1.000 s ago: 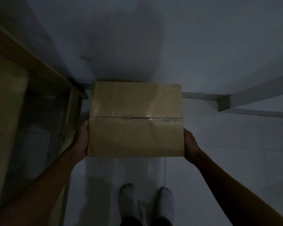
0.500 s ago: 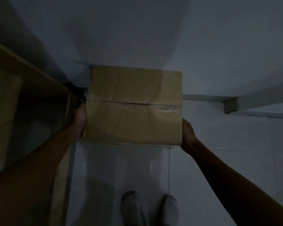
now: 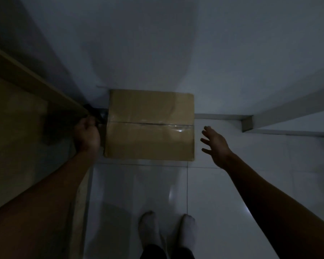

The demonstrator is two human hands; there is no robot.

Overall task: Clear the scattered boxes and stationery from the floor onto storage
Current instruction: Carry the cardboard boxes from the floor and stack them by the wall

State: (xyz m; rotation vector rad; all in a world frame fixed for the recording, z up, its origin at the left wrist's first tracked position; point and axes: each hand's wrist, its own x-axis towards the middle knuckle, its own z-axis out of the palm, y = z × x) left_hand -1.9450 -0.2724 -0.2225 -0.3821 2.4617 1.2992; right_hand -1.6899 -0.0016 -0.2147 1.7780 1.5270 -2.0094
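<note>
In the dim head view, a taped brown cardboard box (image 3: 151, 126) lies flat on the white tiled floor, pushed against the foot of the wall. My left hand (image 3: 86, 136) hangs just off the box's left edge with loosely curled fingers, and a narrow dark gap separates it from the cardboard. To the right of the box, my right hand (image 3: 214, 144) hovers clear of it with its fingers spread. Neither hand holds anything.
A wooden furniture unit (image 3: 26, 94) fills the left side, its corner close to the box. A small dark object (image 3: 94, 111) sits between that corner and the box. A wall ledge (image 3: 247, 122) juts out at right. My socked feet (image 3: 166, 230) stand on the tiles (image 3: 251, 184).
Both hands carried the box forward and down to the foot of the wall. Now they have let go; the right hand has pulled away to the right and opened.
</note>
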